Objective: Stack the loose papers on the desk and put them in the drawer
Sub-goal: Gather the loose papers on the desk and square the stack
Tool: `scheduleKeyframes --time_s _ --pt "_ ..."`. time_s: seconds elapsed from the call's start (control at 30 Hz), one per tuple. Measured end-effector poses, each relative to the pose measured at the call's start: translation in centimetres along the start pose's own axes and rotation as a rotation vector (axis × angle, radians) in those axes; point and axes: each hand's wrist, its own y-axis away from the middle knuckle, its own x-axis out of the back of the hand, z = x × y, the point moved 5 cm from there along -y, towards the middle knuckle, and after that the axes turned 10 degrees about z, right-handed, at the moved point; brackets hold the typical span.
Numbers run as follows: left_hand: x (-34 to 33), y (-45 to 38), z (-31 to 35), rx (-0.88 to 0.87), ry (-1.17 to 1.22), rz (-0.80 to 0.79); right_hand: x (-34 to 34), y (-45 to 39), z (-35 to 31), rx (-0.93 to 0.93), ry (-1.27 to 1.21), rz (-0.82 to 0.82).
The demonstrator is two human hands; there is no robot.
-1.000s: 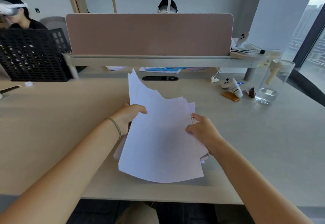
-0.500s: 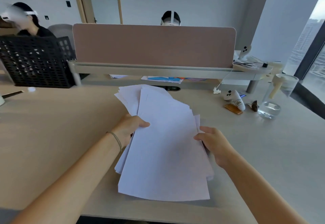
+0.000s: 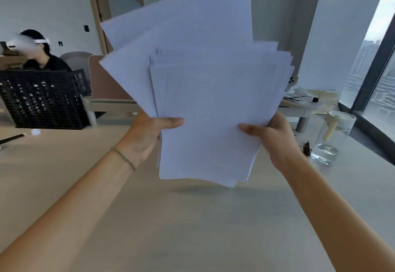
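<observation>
An untidy sheaf of white papers point(image 3: 205, 105) stands nearly upright in the air above the pale desk point(image 3: 181, 224), fanned out at the top with several corners sticking out. My left hand point(image 3: 147, 137) grips its left edge, thumb across the front sheet. My right hand point(image 3: 271, 137) grips the right edge, thumb on the front. The lower edge of the sheaf hangs clear of the desk and casts a shadow on it. No drawer is in view.
A black mesh crate point(image 3: 42, 98) stands at the back left, with a seated person point(image 3: 40, 55) behind it. A pink divider panel point(image 3: 104, 79) runs along the desk's far edge. A glass jar point(image 3: 331, 137) and small items sit at the right, by the window.
Both hands have lifted the papers off the desk and tipped them from lying flat to nearly upright. The view has swung upward.
</observation>
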Motion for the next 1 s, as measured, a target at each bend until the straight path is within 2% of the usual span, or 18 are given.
scheduleKeyframes --time_s 0.2,0.33,0.57,0.83,1.0 --pt "0.2 0.3 -2.1 -0.003 0.061 0.135 -0.8 0.5 1.7 -0.041 -0.056 -0.022" --pt "-0.3 -0.7 -0.5 -0.056 0.068 0.096 -1.3 -0.1 0.7 -0.013 -0.057 -0.067" --pt "-0.7 -1.0 -0.5 -0.109 0.060 0.109 -1.2 0.0 2.3 -0.060 -0.121 -0.021" --pt "-0.1 -2.0 2.7 -0.231 0.062 0.080 -0.9 -0.6 0.2 0.015 -0.161 -0.005" --pt "-2.4 -1.9 3.6 -0.267 0.008 0.081 -2.6 -0.8 0.0 0.049 -0.152 0.022"
